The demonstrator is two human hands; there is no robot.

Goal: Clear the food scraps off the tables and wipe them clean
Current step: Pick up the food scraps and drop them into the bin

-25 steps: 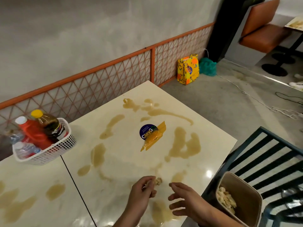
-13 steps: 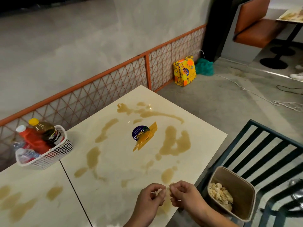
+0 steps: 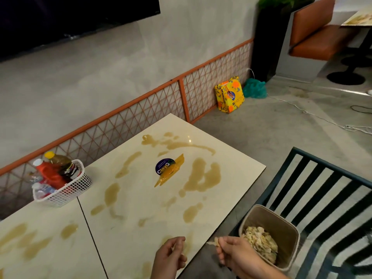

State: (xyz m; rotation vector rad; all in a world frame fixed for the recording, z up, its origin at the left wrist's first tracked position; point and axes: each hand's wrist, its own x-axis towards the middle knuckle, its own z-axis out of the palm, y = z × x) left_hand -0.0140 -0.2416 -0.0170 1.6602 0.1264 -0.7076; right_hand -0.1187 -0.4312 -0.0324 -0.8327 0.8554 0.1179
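Since the earlier frame both hands have separated: they met over the table's near edge then, and now the right hand has drawn off past the edge toward the waste bin, while the left hand stays over the tabletop.

Right hand: thumb and fingers pinched on a small pale food scrap, held in the air between the table edge and the bin. Left hand: fingers curled loosely inward; whether it holds anything cannot be told.

Waste bin: tan, square-mouthed, standing just beside the table's near right edge, partly filled with pale scraps. It sits in front of a dark slatted chair.

Table: cream surface, marked by many brown liquid stains spread from the far corner to the near edge. At its centre lies a round dark sticker reading "ClayG", the rest covered by an amber translucent wrapper lying across it. An adjoining table to the left, touching along a dark seam, carries similar stains.

A white mesh basket stands at the far side across that seam, holding a red bottle, a brown bottle with a yellow cap and a clear bottle; their labels are unreadable.

On the floor against the orange lattice railing: a yellow patterned bag, print illegible, with a teal bundle just beside it.
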